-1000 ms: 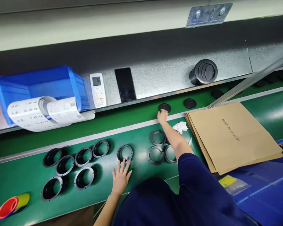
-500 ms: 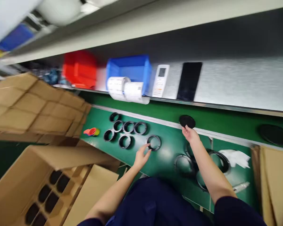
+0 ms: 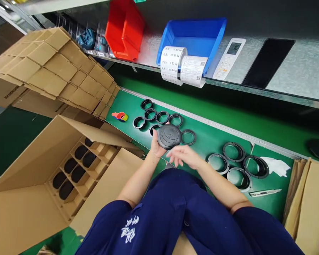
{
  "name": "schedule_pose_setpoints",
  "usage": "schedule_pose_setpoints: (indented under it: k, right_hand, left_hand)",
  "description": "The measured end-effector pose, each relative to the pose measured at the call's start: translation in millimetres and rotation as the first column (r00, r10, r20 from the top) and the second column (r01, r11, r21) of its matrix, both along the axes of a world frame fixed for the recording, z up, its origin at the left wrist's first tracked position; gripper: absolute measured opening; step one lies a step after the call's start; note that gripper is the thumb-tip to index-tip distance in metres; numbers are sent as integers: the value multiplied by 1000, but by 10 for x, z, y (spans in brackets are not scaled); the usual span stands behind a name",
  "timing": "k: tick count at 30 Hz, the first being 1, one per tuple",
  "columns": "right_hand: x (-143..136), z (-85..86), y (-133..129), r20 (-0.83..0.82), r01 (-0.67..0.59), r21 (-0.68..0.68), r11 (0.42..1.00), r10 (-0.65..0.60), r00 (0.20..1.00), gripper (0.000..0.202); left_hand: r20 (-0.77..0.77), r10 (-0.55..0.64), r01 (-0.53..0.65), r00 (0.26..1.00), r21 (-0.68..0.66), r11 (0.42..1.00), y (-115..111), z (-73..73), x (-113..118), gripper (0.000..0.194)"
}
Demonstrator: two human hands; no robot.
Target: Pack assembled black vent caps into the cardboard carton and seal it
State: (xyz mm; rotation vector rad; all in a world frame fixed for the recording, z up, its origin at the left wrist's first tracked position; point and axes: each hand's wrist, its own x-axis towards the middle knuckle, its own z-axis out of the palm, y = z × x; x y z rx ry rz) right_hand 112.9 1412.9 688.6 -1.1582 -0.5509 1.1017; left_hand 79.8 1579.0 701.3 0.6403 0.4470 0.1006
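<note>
A round black disc-shaped part [image 3: 169,136] with curved lines on its face is held in my left hand [image 3: 157,146], whose fingers wrap its left edge. Just right of and below it, my right hand [image 3: 183,155] has its fingers loosely spread, with nothing visible in them. Behind the part, several small black rings [image 3: 162,117] stand on the green bench [image 3: 202,132], one partly hidden by the part. A single ring [image 3: 188,137] lies close to its right. Several larger black rings [image 3: 233,152] lie farther right.
An open carton [image 3: 23,198] with dividers and black round parts is at lower left, beside stacked cardboard [image 3: 69,71]. A cutter [image 3: 265,192] and white cloth [image 3: 278,165] lie at right. The shelf holds a blue bin [image 3: 194,39], a red bin [image 3: 126,32], label rolls and a remote [image 3: 229,58].
My right hand has come from the back of the bench towards me, and the black disc is now in my left hand. The view has shifted.
</note>
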Motion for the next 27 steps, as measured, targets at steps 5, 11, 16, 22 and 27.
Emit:
schedule_pose_setpoints:
  k: [5, 11, 16, 22, 27]
  right_hand:
    - [264, -37, 31, 835, 550, 105, 828, -374, 404, 43]
    - [161, -252, 201, 949, 480, 97, 872, -227, 220, 47]
    - [125, -294, 259, 912, 490, 66, 869, -252, 324, 54]
    - [138, -228, 263, 805, 477, 32, 878, -305, 509, 69]
    - [22, -118, 231, 651, 554, 20, 832, -431, 624, 74]
  left_hand:
    - [25, 18, -16, 1000, -57, 998, -7, 102, -191, 71]
    - [30, 28, -25, 999, -99, 995, 42, 75, -335, 63]
    - [40, -45, 50, 998, -110, 993, 74, 90, -364, 63]
    - [47, -97, 100, 994, -79, 992, 78, 127, -362, 69]
    - [55, -86, 93, 995, -118, 989, 57, 136, -351, 70]
